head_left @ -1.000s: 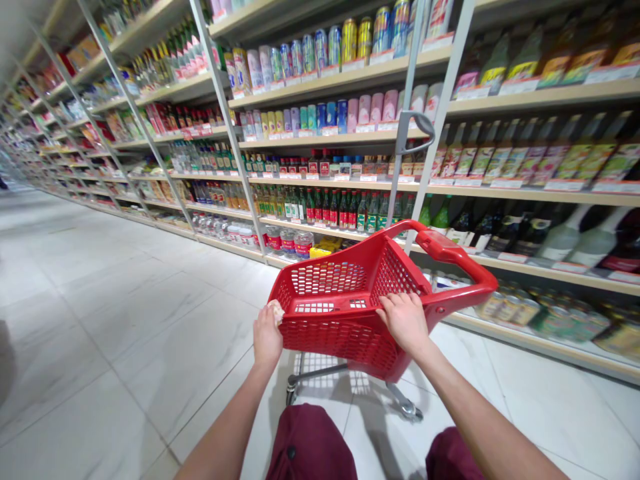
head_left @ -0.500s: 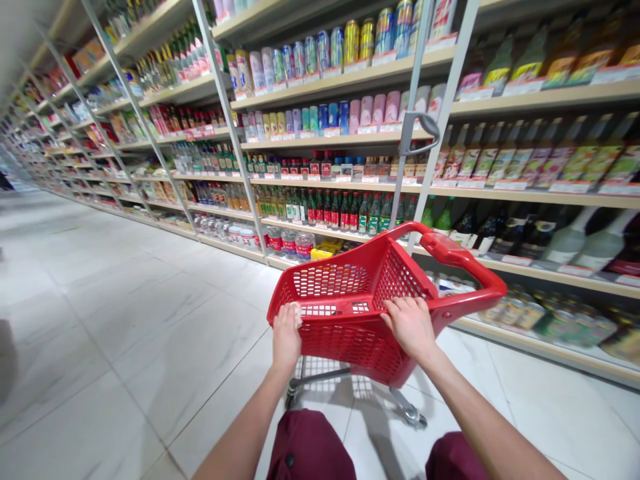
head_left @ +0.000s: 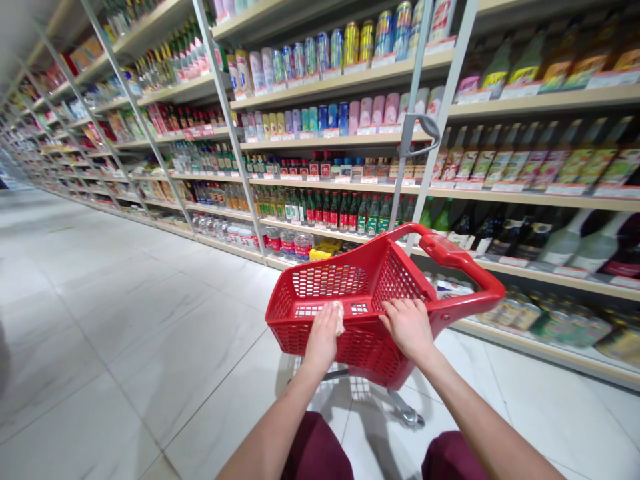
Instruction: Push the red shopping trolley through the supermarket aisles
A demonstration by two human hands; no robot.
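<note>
A red plastic shopping cart (head_left: 345, 273) with slotted walls stands before me, its handle to the right. My left hand (head_left: 325, 330) is closed around a pale crumpled cloth (head_left: 339, 319) and presses it on the cart's near rim, about midway along. Most of the cloth is hidden under the fingers. Farther right, my right hand (head_left: 407, 323) grips the same rim near the handle end, with its fingers folded over the edge. The basket floor shows through between the walls.
Long shelves (head_left: 340, 140) of bottles and cans run along the aisle behind the cart. A grey pole with a hook (head_left: 420, 133) stands against them. Pale tiled floor (head_left: 125, 313) stretches to the left. My knees (head_left: 320, 450) are below the cart.
My left hand has slid the cloth rightward along the near rim, from the cart's front corner to about its middle. My right hand keeps its hold in the same spot.
</note>
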